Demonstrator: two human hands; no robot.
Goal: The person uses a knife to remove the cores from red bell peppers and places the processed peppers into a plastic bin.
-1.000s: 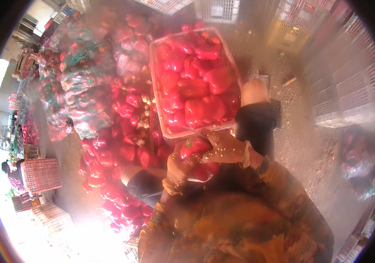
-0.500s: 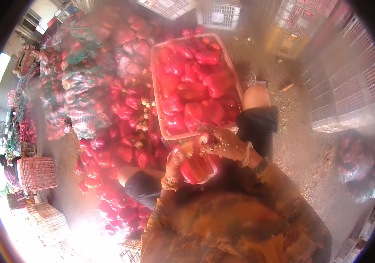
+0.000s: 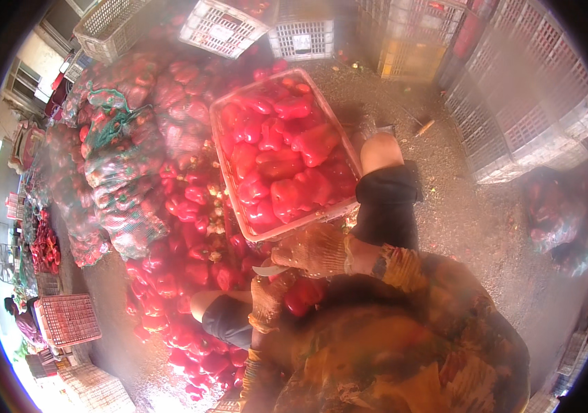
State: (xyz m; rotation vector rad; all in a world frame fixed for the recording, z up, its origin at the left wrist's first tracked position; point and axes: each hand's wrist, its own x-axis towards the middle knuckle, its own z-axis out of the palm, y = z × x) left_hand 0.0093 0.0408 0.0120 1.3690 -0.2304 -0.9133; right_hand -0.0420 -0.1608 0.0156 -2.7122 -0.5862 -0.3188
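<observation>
My left hand [image 3: 266, 301], in a stained knitted glove, is closed round a red bell pepper [image 3: 303, 297] low in front of my body. My right hand [image 3: 313, 249], gloved too, lies across just above it, fingers curled on a small knife [image 3: 270, 271]. Its short curved blade points left, over the left hand's fingertips. The knife's handle is hidden in the right fist. Just beyond my hands stands a shallow pink crate [image 3: 228, 180] filled with glossy red bell peppers [image 3: 281, 164].
Loose red peppers [image 3: 163, 282] are heaped left of the crate, with cut pale cores [image 3: 219, 213] among them. Stuffed mesh sacks [image 3: 125, 199] stand behind. Stacked crates [image 3: 524, 103] rise at right, a white crate [image 3: 225, 29] at the back. A person [image 3: 27, 323] is at far left.
My right hand has moved left across the pepper, and the knife blade has swung from pointing at the crate to pointing left. The pepper sits lower, partly covered. The whole view has shifted.
</observation>
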